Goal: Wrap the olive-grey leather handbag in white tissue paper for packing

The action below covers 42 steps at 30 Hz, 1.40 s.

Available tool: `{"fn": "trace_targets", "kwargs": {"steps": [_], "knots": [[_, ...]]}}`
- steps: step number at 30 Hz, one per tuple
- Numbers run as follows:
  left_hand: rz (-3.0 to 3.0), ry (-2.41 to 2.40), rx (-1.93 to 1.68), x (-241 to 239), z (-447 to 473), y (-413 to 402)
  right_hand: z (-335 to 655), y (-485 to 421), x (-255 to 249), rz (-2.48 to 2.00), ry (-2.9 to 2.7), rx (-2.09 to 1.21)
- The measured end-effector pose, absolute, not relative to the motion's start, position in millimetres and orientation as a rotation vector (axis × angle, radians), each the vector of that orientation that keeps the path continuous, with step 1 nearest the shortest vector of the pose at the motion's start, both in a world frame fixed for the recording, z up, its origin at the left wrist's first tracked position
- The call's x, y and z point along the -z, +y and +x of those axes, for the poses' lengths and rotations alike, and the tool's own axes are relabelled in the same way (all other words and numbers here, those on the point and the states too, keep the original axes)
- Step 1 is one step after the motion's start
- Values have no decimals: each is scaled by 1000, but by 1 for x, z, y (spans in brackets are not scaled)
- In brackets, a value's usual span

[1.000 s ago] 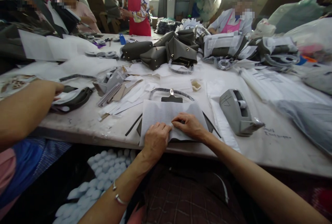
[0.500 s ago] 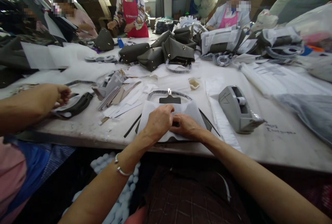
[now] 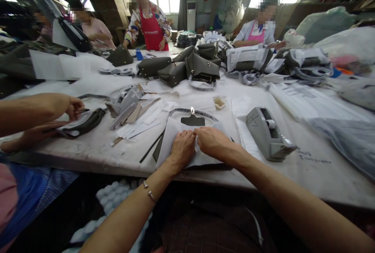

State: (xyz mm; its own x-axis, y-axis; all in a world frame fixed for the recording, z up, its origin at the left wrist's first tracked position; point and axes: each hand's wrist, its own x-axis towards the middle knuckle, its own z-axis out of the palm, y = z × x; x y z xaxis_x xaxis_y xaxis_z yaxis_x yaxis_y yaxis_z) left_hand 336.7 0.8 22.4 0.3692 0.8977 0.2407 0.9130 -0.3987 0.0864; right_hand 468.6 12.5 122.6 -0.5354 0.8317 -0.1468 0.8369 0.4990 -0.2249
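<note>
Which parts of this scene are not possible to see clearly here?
Head view only:
- Bag: mostly hidden under the white sheet; only its tab and handle show.
- Fingers of the left hand and right hand: tips meet, so any grip is unclear.
- Writing on the table: too small.
- Tape dispenser: its roll is hidden inside.

L hand [image 3: 182, 149], R hand [image 3: 213, 142] side-by-side, palms down

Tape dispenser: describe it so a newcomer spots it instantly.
On the white worktable, look just right of the person's right hand. The tape dispenser sits there alone: a grey, wedge-shaped plastic block with black scribbles on its side, unlike the flat papers and dark bags around.
</note>
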Motion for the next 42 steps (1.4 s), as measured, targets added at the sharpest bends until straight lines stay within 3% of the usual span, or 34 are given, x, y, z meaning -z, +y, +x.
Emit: {"fn": "trace_targets", "kwargs": {"steps": [4, 13, 19, 23, 36, 42], "knots": [[-2551, -1708, 413, -19, 335, 2, 441, 35, -120, 1595, 2612, 315], [-2404, -1834, 550, -20, 332, -1, 475, 42, -48, 1801, 2700, 124], [-2844, -1750, -24, -52, 314, 20, 478, 46, -35, 1743, 2847, 84], [-3009, -1650, -162, -70, 309, 47, 481, 47, -33, 1698, 2848, 65], [-2457, -1835, 324, -27, 306, 16, 476, 43, -41, 1817, 2712, 99], [-2430, -1827, 332, -24, 305, 21, 476, 52, -43, 1769, 2654, 163]]}}
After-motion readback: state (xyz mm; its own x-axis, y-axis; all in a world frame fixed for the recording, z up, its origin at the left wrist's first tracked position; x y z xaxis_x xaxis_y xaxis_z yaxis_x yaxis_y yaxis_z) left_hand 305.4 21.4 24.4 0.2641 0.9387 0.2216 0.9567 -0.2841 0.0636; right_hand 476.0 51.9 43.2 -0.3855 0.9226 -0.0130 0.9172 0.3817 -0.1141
